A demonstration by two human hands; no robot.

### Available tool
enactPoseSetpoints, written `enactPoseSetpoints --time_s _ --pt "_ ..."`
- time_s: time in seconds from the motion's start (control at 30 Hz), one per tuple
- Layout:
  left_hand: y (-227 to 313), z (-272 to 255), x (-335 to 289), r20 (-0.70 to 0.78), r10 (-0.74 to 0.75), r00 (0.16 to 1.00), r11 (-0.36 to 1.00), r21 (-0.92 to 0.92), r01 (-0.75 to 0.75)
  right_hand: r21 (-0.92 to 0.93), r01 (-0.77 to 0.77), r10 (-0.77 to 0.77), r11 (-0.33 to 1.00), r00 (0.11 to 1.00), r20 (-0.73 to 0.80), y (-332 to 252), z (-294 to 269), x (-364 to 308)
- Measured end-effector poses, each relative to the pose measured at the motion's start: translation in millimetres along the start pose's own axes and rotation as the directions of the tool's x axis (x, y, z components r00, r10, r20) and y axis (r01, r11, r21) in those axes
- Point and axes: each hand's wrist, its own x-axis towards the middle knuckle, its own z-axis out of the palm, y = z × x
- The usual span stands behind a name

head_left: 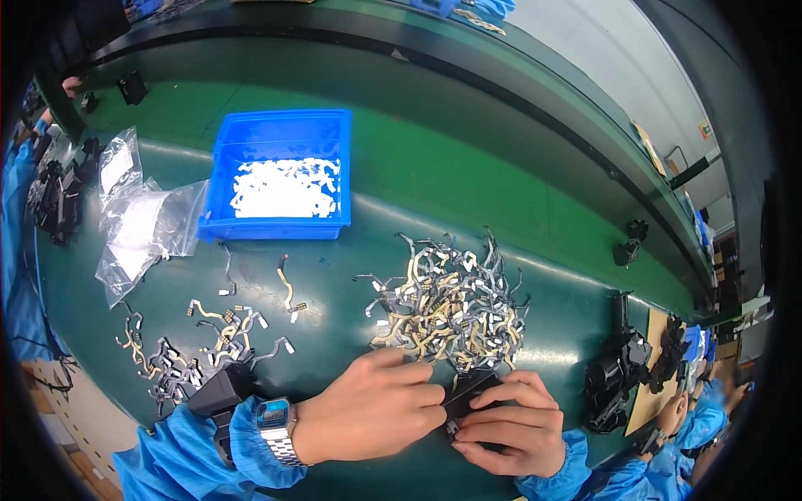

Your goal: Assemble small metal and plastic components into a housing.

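Observation:
My right hand [518, 426] grips a small black plastic housing [468, 396] from its right side, fingers bent round it. Against the left side of that housing, my left hand [372, 409] is closed with its fingers curled; its fingertips are hidden, and whatever they pinch does not show. Just beyond both hands lies a big tangled heap of short grey and yellow wire cables [451, 301] with white connectors. A silver wristwatch [277, 426] sits on my left wrist, above a blue sleeve. Beside that forearm is another black plastic part [224, 392].
A blue bin [344, 188] with many small white pieces stands at the far left, beside clear plastic bags [150, 221]. A smaller cable pile [180, 367] lies left. Black parts [616, 371] stand at right, near cardboard [656, 359]. Another person's hand [671, 413] is farther right.

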Motion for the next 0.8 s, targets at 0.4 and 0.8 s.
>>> enactPoseSetpoints --time_s 0.4,0.8 --pt "15.9 -7.6 3.2 0.056 -0.258 0.964 0.944 -0.199 0.264 0.038 -0.039 0.039 0.999 0.999 0.008 -0.1 1.2 0.7" --pt "16.2 0.3 2.5 0.012 -0.275 0.961 0.925 -0.271 0.268 -0.07 0.05 -0.054 0.996 0.997 -0.055 -0.7 5.6 -4.0"
